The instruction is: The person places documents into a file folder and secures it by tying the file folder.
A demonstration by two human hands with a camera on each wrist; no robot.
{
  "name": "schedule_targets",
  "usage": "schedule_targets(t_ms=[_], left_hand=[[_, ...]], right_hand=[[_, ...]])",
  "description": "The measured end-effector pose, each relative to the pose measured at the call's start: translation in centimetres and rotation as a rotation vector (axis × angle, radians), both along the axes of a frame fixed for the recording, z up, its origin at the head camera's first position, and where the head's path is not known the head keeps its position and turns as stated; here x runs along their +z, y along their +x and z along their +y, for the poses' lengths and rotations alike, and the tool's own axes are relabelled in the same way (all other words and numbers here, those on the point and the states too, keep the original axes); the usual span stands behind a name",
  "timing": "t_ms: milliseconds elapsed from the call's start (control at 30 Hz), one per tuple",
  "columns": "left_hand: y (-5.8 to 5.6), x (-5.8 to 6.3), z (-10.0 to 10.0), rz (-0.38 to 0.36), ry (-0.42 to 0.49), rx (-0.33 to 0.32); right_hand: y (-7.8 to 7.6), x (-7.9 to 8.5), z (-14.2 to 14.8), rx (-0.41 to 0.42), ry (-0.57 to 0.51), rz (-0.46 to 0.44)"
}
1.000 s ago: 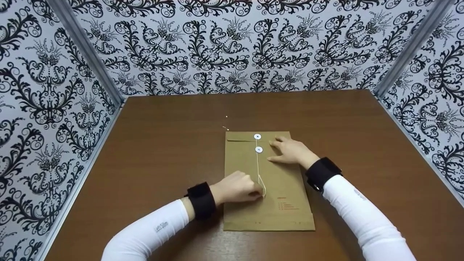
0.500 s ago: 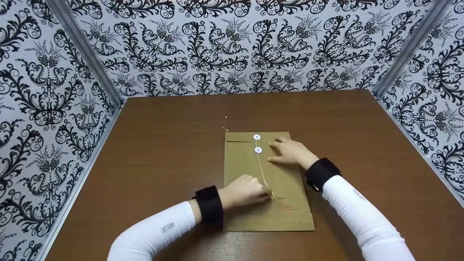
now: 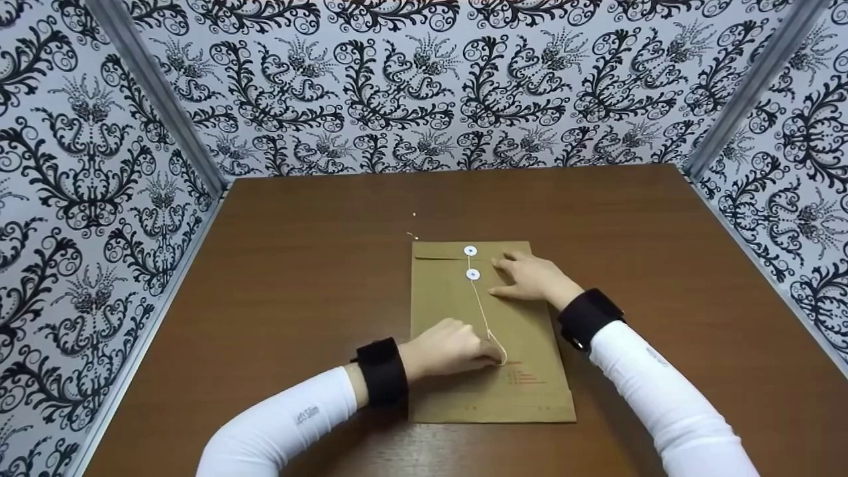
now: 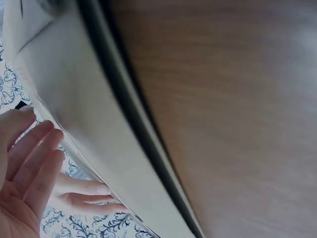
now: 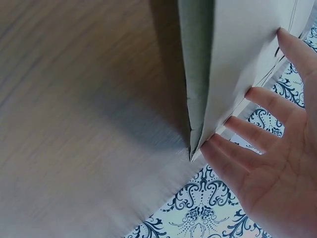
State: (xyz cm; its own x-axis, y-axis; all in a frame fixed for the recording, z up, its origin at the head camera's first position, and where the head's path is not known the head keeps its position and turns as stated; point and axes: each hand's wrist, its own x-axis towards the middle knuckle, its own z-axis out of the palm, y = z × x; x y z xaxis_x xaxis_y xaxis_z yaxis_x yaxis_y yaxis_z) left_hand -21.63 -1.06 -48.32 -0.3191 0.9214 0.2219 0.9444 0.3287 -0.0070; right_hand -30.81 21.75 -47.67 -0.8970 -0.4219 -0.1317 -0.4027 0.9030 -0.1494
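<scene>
A brown kraft string-tie envelope (image 3: 444, 301) lies flat, flap end away from me. Two white paper buttons, the upper one (image 3: 470, 250) on the flap and the lower one (image 3: 472, 273) on the body, have a thin pale string (image 3: 481, 306) running down from them. My left hand (image 3: 452, 349) pinches the string near its looped end, over the lower middle of the envelope; the exact pinch is hidden in both views. With spread fingers, my right hand (image 3: 530, 277) rests on the envelope's upper right part; its fingertips (image 5: 251, 94) touch the paper in the right wrist view.
The brown wooden table (image 3: 318, 265) extends around the envelope. Tiny pale scraps (image 3: 413, 236) lie just beyond its upper left corner. Patterned walls (image 3: 424, 86) enclose the table at the back and both sides.
My left hand has moved right with the string, which now slants right from the lower button instead of hanging nearly straight down. My right hand stays in place.
</scene>
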Motion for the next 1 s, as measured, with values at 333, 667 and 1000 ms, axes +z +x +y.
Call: schedule_targets(t_ms=[333,667,1000], left_hand=[[-2.1,-0.1,-2.0,-0.009,0.080,0.110],[-6.5,-0.7,-4.4,-0.163,-0.111,0.439],[-9.1,-0.9,-4.2,-0.267,-0.160,0.536]], right_hand=[[0.1,0.2,0.2,-0.008,-0.005,-0.012],[0.0,0.1,0.2,-0.001,-0.006,-0.001],[0.1,0.1,0.0,-0.004,-0.007,-0.004]])
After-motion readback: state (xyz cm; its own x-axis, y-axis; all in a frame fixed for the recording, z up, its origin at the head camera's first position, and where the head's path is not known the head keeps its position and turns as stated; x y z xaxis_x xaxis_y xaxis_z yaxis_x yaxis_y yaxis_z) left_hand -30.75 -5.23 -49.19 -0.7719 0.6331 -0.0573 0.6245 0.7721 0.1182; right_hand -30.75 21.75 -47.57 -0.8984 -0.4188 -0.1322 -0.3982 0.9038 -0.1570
